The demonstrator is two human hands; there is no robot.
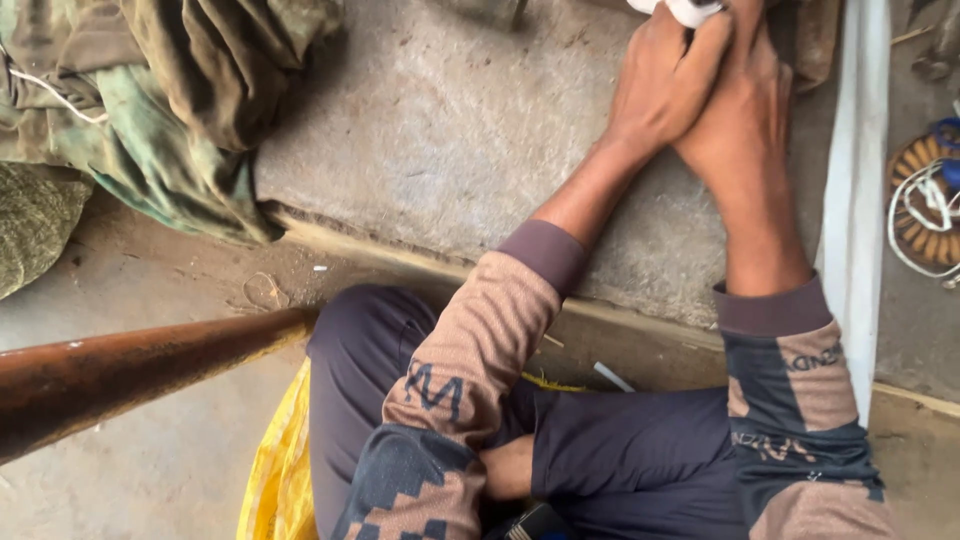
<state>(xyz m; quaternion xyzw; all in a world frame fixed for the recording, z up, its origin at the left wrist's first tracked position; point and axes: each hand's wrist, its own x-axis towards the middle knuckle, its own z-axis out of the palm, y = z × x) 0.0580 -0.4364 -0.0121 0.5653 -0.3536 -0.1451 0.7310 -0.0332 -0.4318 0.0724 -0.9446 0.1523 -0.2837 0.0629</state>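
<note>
Fingers first: left hand (668,80) has its fingers curled shut round a small white object (683,10), prob a bit of cloth or tape, right at the top edge of the frame, mostly cut off so can't say exactly what it is. Right hand (745,115) is pressed up against the left one, touching it, but its fingertips run out of shot, so can't tell if it's gripping or not.

Both hands sit over a raised grey concrete slab (440,130). Just right of the arms a white strip (852,200) runs top to bottom. Further right, at the edge, a round copper wire coil (925,205) w/ white cord looped over it.

Person's sitting cross-legged in dark trousers, brown/navy patterned sleeves. Yellow plastic bag (275,470) under the left leg, rusty metal pipe (130,365) coming in from the left, crumpled green cloth (170,110) top left on the slab's corner.
</note>
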